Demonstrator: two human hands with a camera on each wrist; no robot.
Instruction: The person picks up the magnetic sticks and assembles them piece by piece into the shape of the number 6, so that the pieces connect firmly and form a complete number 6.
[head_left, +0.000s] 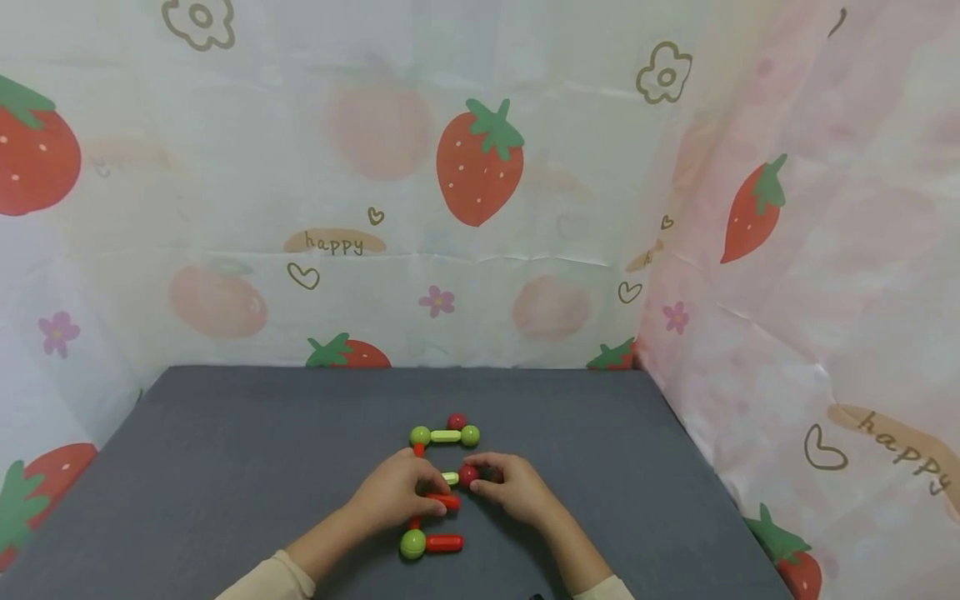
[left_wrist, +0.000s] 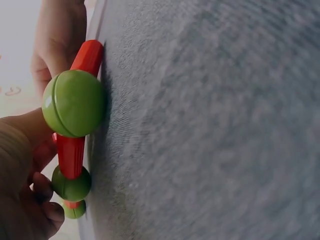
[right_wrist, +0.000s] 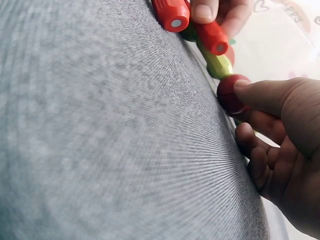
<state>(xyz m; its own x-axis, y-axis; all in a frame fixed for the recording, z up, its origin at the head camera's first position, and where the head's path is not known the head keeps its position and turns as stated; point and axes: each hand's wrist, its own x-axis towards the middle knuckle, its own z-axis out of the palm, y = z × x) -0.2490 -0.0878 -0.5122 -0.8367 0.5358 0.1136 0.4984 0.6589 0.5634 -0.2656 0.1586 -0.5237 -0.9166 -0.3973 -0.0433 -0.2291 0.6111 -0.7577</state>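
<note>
My left hand [head_left: 399, 492] pinches a short red rod [head_left: 444, 502] over the middle of a figure of balls and rods on the table. A red ball [right_wrist: 231, 94] is between the thumb and fingers of my right hand [head_left: 517, 487], at the right end of a yellow-green rod [head_left: 450, 478]. Nearest the front, a green ball [head_left: 413, 544] bears another red rod [head_left: 445, 543] pointing right; its end shows a silvery disc in the right wrist view. In the left wrist view, red rods join several green balls in a line. My left hand hides part of the figure's middle.
At the figure's far end, a yellow-green rod [head_left: 446, 437] lies between two green balls, with a red ball [head_left: 457, 422] just behind. A dark grey cloth covers the table [head_left: 247, 467]. Strawberry-print sheets [head_left: 480, 275] hang behind and at the sides.
</note>
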